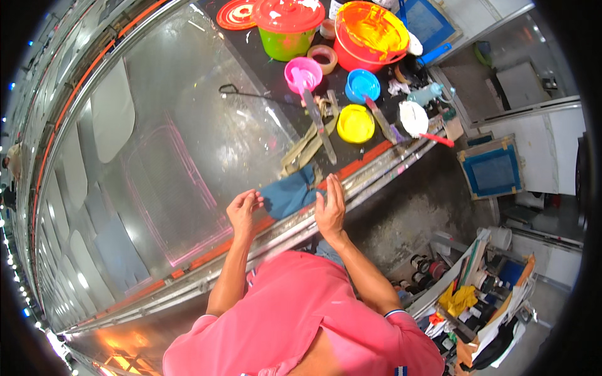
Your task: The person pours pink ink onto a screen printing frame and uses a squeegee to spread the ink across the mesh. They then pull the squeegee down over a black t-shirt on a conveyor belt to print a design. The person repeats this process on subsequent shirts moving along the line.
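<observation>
My left hand (243, 213) is raised at the table's near edge, its fingers curled together in a pinch. Whatever may be between them is too small to make out. To its right, my right hand (330, 210) has its fingers stretched out and its thumb apart, holding nothing. A crumpled blue cloth (290, 195) lies between and just beyond both hands, over the table's edge. Behind it rests a strip of olive-tan fabric (304, 150). A paint-smeared spatula (318, 128) leans from a pink cup (303, 75).
A yellow cup (355, 124), a blue cup (362, 86) and a white cup (414, 119) stand at the right. Behind them are a red bucket (357, 59), a green lidded bucket (285, 44) and a tape roll (322, 59). Grey flat pieces (113, 113) lie along the long table.
</observation>
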Demonstrator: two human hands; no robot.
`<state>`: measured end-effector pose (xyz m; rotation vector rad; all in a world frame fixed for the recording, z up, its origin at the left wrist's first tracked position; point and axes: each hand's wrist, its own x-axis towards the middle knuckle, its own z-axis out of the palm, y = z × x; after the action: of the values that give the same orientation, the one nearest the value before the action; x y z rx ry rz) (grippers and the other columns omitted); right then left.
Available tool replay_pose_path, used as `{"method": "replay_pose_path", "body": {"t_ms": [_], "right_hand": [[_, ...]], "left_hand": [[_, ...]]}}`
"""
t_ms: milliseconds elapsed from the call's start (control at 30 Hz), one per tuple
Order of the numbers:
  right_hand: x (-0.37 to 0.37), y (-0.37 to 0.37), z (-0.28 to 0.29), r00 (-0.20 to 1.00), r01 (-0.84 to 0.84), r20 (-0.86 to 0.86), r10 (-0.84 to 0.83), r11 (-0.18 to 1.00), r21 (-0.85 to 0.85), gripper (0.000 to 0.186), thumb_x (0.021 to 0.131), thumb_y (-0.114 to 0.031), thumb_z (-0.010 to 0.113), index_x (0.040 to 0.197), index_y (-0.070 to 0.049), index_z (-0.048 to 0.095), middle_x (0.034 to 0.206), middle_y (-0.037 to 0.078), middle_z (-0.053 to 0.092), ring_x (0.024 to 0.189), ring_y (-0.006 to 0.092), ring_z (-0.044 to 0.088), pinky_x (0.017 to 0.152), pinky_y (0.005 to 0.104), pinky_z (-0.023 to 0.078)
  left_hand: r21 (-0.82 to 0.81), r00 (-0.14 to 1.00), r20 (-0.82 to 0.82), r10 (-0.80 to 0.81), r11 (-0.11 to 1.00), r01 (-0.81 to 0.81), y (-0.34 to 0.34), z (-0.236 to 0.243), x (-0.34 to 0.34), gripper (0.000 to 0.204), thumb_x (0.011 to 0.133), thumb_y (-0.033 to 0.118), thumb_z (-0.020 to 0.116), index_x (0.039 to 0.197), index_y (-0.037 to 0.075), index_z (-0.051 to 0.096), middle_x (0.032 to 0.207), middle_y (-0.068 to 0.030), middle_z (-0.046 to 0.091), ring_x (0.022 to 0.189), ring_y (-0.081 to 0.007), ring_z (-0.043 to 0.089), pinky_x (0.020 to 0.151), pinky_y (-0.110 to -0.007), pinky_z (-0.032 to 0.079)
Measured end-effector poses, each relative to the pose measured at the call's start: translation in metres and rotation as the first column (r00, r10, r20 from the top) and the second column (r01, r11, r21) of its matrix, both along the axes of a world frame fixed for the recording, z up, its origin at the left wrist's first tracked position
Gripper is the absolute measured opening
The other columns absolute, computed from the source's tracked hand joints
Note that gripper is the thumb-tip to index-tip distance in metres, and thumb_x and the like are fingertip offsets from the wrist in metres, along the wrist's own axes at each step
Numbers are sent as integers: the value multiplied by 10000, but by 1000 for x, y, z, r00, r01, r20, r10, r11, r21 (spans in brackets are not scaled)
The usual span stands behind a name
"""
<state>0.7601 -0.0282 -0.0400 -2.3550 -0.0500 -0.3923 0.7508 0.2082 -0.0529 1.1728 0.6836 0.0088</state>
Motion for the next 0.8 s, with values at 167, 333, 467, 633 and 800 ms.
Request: {"method": "replay_pose_path", "body": {"t_ms": [167, 333, 467, 633, 800], "right_hand": [[-106, -17, -8, 976, 214, -37, -213, 976, 29, 483, 876, -52, 656, 1326, 77, 536, 1330, 261, 568, 1251, 426, 531, 1072, 458, 426], [-225, -44, 9, 795, 602, -77, -601, 798, -20, 393, 874, -111, 680, 1243, 9, 614, 1226, 207, 637, 1146, 386, 600, 1007, 447, 472], [-297, -41, -3, 638, 770, -186, -748, 625, 130, 278, 879, -148, 680, 1114, 0, 657, 1103, 199, 679, 1022, 369, 658, 894, 441, 526], [-419, -31, -30, 414, 908, -496, -763, 385, 166, 239, 882, -250, 683, 959, -27, 721, 922, 179, 720, 860, 352, 706, 776, 452, 555], [-518, -3, -59, 407, 889, -649, -643, 443, 118, 290, 884, -309, 664, 945, -34, 735, 967, 200, 718, 906, 373, 699, 793, 457, 552]], "left_hand": [[10, 989, 74, -131, 991, 131, -6, -1, -9, 228, 963, 140, 653, 1078, -52, 692, 957, -133, 720, 819, -191, 690, 733, -317, 581], [168, 847, 239, -475, 879, 446, -52, 43, -2, 260, 969, 223, 657, 1086, -4, 706, 1025, -105, 719, 901, -192, 685, 831, -349, 553], [204, 688, 329, -647, 760, 617, -78, 87, -46, 251, 943, 174, 681, 1025, -62, 693, 965, -108, 696, 893, -182, 654, 801, -335, 552], [42, 255, 218, -942, 271, 962, -135, 64, -127, 210, 958, 171, 632, 903, -9, 723, 936, -102, 709, 862, -180, 660, 792, -333, 545], [583, -462, -281, -841, -532, 614, -152, -34, -197, 368, 905, 282, 681, 1097, -31, 714, 1089, -165, 732, 972, -260, 709, 896, -336, 538]]}}
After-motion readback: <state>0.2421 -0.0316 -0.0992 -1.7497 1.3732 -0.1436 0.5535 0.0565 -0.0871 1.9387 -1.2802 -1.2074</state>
